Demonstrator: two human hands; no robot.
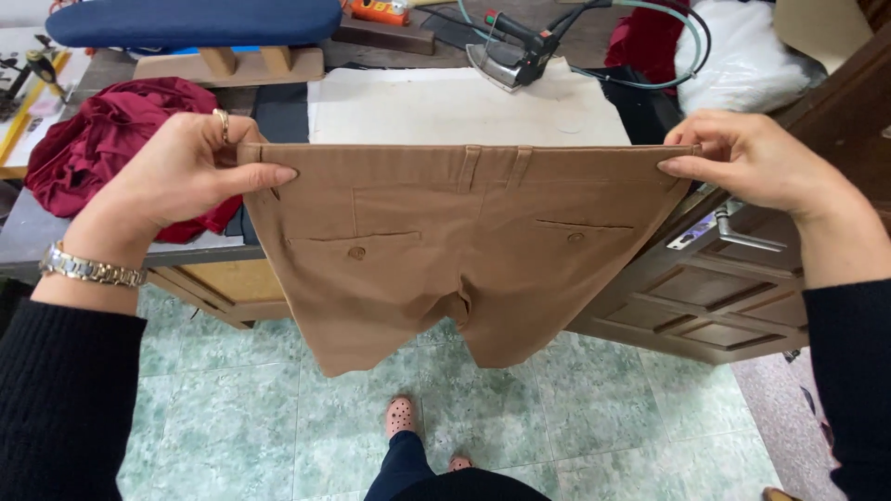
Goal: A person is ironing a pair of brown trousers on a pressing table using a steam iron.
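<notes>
Left hand [181, 172] and right hand [756, 160], each pinching a waistband end: brown shorts [455, 250], stretched flat above tiled floor [575, 408] before ironing pad [464, 107]; soft, light, limp cloth, best gripped at waistband corners.

The shorts [464, 250] are hanging between the left hand [172, 176] and the right hand [752, 162], out in front of the worktop [56, 232] and above the floor [575, 417]. Behind them, a pad [445, 107] is lying on the worktop with an iron [510, 56] sitting at its far edge. A bundled cloth [102, 139] is lying to the left, and a sleeve board [195, 23] is standing behind it.
</notes>
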